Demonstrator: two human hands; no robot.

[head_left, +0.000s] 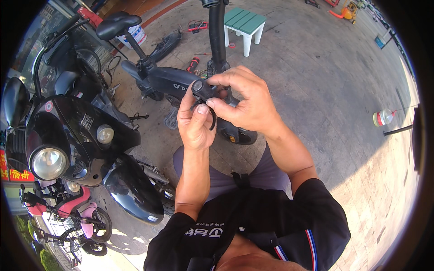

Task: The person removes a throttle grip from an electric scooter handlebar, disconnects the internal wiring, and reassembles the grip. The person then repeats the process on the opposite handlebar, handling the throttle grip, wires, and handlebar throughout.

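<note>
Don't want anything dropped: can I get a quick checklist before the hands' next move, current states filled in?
1. Part held: ok. The black cylindrical part is between the left hand and the right hand.
2. Round end face in view: ok. It points up toward the camera.
3. Far side of the part visible: not ok. The hands cover much of it.
4. Curved black piece joined to the part: cannot tell. Its upper end is hidden.
5. Hands free of tools: ok. The red-and-black tool lies apart, beyond the black bike.
6. Bike support: cannot tell. It is upright, but what props it isn't clear.
</note>
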